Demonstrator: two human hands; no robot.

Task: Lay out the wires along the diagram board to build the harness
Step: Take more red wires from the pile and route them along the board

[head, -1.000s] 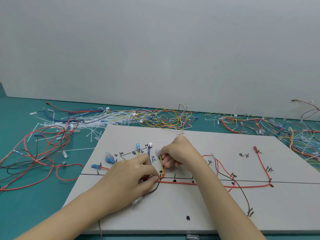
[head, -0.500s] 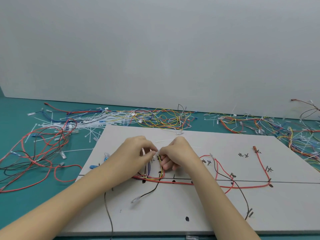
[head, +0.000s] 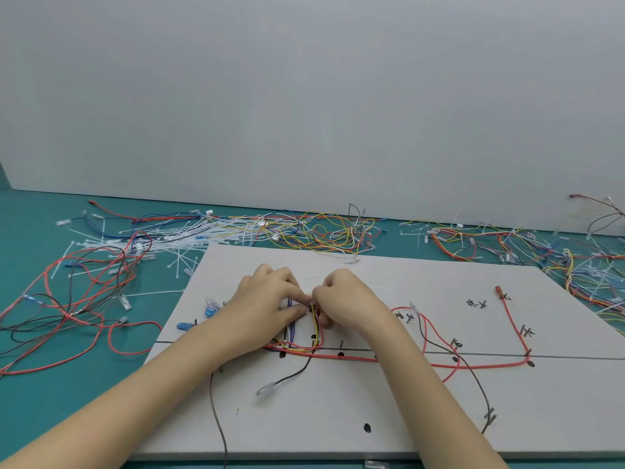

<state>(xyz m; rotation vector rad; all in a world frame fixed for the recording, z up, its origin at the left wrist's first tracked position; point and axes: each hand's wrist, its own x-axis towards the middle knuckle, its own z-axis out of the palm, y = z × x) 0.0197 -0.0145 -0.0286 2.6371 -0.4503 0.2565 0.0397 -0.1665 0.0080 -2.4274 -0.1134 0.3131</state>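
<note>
A grey diagram board (head: 389, 407) lies flat in front of me with black lines and marks drawn on it. Along the lines runs a red wire (head: 480, 365), ending at a red terminal at the upper right. A short bundle of yellow, black and red wires (head: 316, 328) climbs from the main line to the board's middle. My left hand (head: 267, 299) and my right hand (head: 345, 296) meet at the top of that bundle, fingertips pinching it together. Blue wires (head: 291, 328) run just left of it. What sits between the fingertips is hidden.
Blue connectors (head: 210, 308) lie at the board's left. A black wire with a clear terminal (head: 267, 389) trails below the main line. Loose red and black wires (head: 67, 299) cover the green table at left; cable ties (head: 189, 238) and coloured wire heaps (head: 507, 242) lie behind.
My left hand has moved up from the main line to meet my right hand at the top of the bundle. The right hand has stayed in place.
</note>
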